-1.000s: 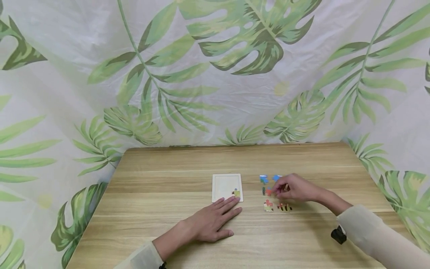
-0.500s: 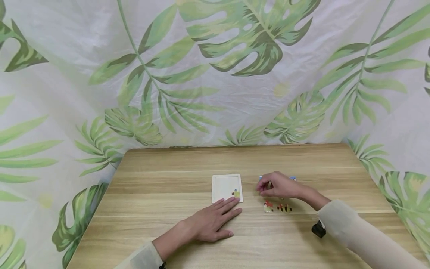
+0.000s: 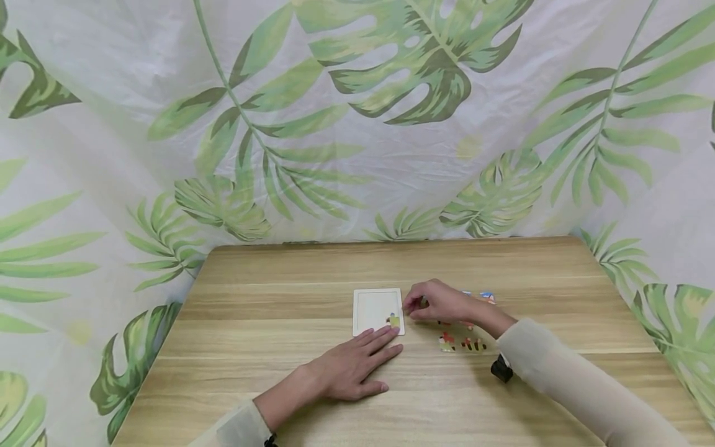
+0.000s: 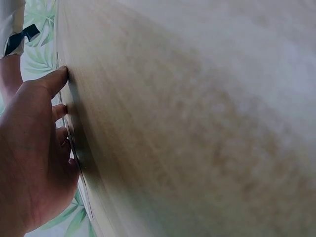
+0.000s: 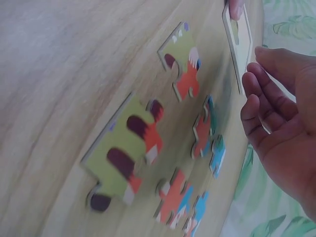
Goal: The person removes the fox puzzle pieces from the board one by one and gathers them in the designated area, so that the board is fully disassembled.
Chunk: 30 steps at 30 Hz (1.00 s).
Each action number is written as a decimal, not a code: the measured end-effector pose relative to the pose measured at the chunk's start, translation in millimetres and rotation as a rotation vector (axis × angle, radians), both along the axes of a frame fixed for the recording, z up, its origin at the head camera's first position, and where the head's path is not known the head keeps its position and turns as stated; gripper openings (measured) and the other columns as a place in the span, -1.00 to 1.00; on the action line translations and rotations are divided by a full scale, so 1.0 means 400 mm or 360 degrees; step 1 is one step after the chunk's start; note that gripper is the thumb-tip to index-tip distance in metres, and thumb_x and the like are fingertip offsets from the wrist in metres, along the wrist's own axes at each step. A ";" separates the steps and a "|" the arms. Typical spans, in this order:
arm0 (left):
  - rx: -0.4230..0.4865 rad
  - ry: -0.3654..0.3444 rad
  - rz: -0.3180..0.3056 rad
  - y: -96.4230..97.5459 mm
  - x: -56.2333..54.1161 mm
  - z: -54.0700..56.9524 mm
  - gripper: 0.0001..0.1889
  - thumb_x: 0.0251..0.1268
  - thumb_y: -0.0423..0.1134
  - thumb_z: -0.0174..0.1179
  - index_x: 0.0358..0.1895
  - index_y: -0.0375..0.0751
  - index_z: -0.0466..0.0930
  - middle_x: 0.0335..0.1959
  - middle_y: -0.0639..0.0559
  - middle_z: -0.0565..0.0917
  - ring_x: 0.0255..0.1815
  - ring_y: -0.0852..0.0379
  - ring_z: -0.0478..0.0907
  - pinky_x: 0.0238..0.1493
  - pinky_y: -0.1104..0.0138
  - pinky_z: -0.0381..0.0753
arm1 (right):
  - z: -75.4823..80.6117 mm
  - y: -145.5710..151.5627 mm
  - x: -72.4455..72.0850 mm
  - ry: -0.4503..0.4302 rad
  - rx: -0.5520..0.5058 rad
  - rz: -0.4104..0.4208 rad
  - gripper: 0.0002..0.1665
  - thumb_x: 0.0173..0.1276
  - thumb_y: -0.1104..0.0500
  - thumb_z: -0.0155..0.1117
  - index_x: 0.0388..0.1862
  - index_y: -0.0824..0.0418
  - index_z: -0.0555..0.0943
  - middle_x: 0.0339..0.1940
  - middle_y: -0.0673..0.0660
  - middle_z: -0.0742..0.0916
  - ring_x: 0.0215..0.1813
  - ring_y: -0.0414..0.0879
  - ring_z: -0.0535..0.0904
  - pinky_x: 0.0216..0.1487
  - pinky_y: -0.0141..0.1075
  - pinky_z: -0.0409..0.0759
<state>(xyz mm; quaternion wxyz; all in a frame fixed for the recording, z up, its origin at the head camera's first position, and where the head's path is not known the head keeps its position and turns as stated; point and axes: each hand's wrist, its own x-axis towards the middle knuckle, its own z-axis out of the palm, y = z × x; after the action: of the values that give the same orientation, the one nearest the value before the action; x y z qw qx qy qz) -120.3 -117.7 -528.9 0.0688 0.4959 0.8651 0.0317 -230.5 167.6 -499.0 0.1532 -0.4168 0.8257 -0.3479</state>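
Note:
A pale square puzzle board (image 3: 371,305) lies on the table with one puzzle piece (image 3: 393,320) in its lower right corner. My left hand (image 3: 357,366) lies flat, its straight fingertips resting on the board's lower edge. Beside the board's right edge, my right hand (image 3: 438,301) has thumb and fingers brought together in a pinch. It appears to hold a small puzzle piece, almost wholly hidden by the fingertips. In the right wrist view, several loose pieces lie past that hand (image 5: 286,103), among them a green-and-orange one (image 5: 180,61) and a larger striped-tail one (image 5: 128,145).
Loose pieces, such as the red-and-green one (image 3: 447,341) and the brown-striped one (image 3: 473,344), lie in rows right of the board, partly behind the right hand and forearm. The wooden table (image 3: 268,298) ends at a leaf-patterned curtain (image 3: 335,155).
My right hand has moved left from over the loose pieces to the board's right edge, keeping its pinch. The left hand has stayed on the board's lower edge.

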 end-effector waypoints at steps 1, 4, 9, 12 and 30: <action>0.0000 0.0000 0.0000 0.000 -0.001 0.000 -0.22 0.70 0.26 -0.15 0.74 -0.10 0.03 0.78 -0.14 -0.09 0.79 -0.02 -0.17 0.73 0.11 0.00 | -0.002 -0.005 -0.002 0.0006 -0.0006 0.0008 -0.86 0.42 0.34 0.44 -0.07 0.26 0.80 -0.16 0.06 0.80 -0.12 -0.24 0.69 -0.03 -0.19 0.76; -0.0001 0.0000 -0.0002 0.001 -0.002 0.000 -0.22 0.70 0.25 -0.16 0.74 -0.10 0.02 0.78 -0.14 -0.09 0.79 -0.01 -0.17 0.73 0.11 0.00 | -0.004 -0.019 -0.005 0.0015 -0.0008 0.0034 -0.85 0.43 0.35 0.44 -0.06 0.27 0.80 -0.16 0.07 0.80 -0.12 -0.21 0.70 -0.03 -0.19 0.76; -0.0006 0.0022 -0.0011 0.002 -0.001 0.002 -0.22 0.70 0.26 -0.15 0.74 -0.11 0.03 0.78 -0.15 -0.08 0.78 -0.03 -0.14 0.72 0.10 0.03 | -0.005 -0.042 -0.009 0.0021 0.0017 0.0047 -0.84 0.42 0.36 0.42 -0.05 0.28 0.80 -0.16 0.09 0.80 -0.12 -0.23 0.70 -0.03 -0.25 0.74; -0.0001 0.0035 -0.0015 0.002 -0.001 0.001 -0.22 0.70 0.25 -0.14 0.74 -0.11 0.04 0.78 -0.15 -0.06 0.78 -0.03 -0.13 0.72 0.10 0.04 | -0.004 -0.055 -0.010 0.0032 0.0026 0.0051 -0.84 0.41 0.36 0.43 -0.06 0.30 0.80 -0.17 0.10 0.80 -0.13 -0.23 0.69 -0.04 -0.28 0.73; -0.0004 0.0051 -0.0018 -0.001 0.001 -0.001 -0.23 0.70 0.26 -0.16 0.74 -0.10 0.05 0.78 -0.15 -0.08 0.78 -0.03 -0.14 0.71 0.10 0.06 | -0.030 -0.086 -0.016 0.0135 0.0053 0.0059 -0.84 0.28 0.40 0.52 -0.16 0.26 0.81 -0.25 0.06 0.74 -0.22 -0.24 0.65 -0.17 -0.44 0.67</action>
<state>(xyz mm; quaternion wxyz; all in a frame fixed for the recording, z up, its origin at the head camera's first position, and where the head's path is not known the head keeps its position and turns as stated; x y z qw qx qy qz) -120.0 -118.0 -529.2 0.0557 0.5011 0.8633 0.0223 -236.7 133.2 -510.9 0.1313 -0.4440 0.8292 -0.3132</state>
